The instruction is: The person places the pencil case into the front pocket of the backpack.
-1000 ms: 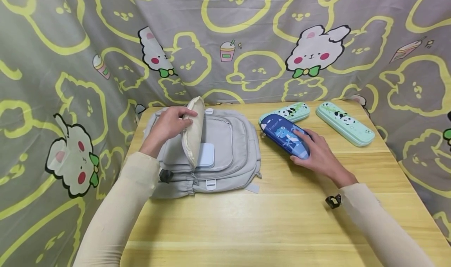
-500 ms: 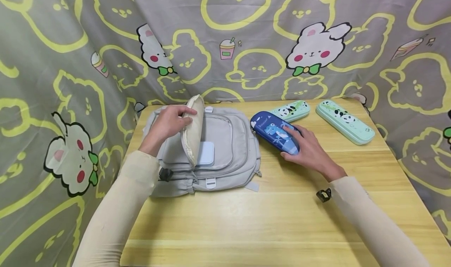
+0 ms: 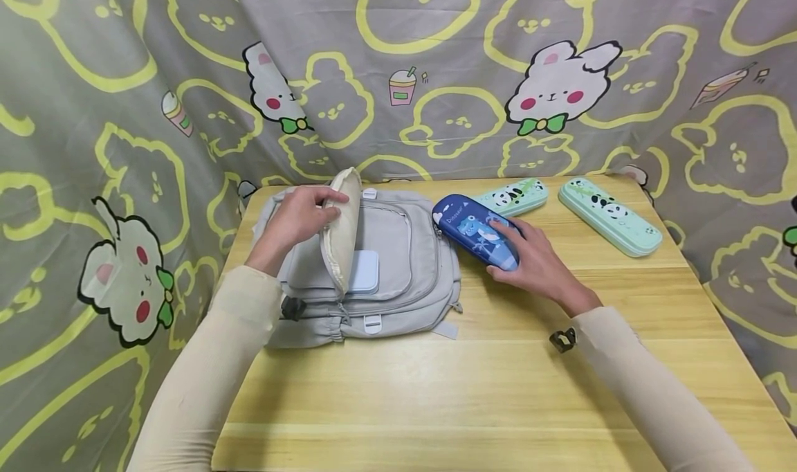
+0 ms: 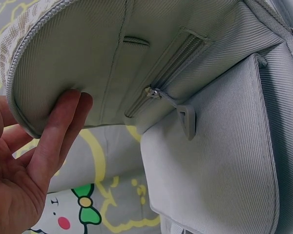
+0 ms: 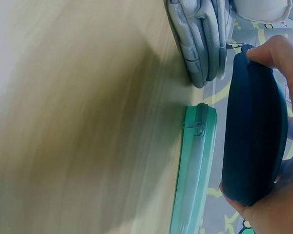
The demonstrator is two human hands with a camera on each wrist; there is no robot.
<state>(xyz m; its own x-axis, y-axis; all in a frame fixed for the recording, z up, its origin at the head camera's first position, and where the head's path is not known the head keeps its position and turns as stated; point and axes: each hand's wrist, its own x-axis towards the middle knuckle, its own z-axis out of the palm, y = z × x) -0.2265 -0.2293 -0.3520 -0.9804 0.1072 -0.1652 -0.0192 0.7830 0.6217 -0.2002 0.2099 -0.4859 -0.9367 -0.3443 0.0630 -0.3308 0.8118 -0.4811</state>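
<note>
A grey backpack [image 3: 429, 250] lies on the table, its front pocket flap [image 3: 342, 233] raised. My left hand [image 3: 299, 216] pinches the edge of that flap between thumb and fingers; in the left wrist view the flap's zippered lining [image 4: 88, 63] shows. On the pocket area sits a small pale blue case [image 3: 364, 273], partly covered by the flap. My right hand [image 3: 532, 261] grips a dark blue dinosaur pencil case [image 3: 476, 230] at the backpack's right edge. The right wrist view shows the pencil case [image 5: 251, 131] held off the table.
Two mint green panda pencil cases lie at the back right: one [image 3: 529, 194] partly behind the blue case, the other [image 3: 610, 216] farther right. A patterned curtain [image 3: 448, 64] hangs behind the wooden table [image 3: 436, 403].
My right hand has carried the dinosaur pencil case leftward from in front of the green case to the backpack's edge. My left hand keeps holding the flap in place.
</note>
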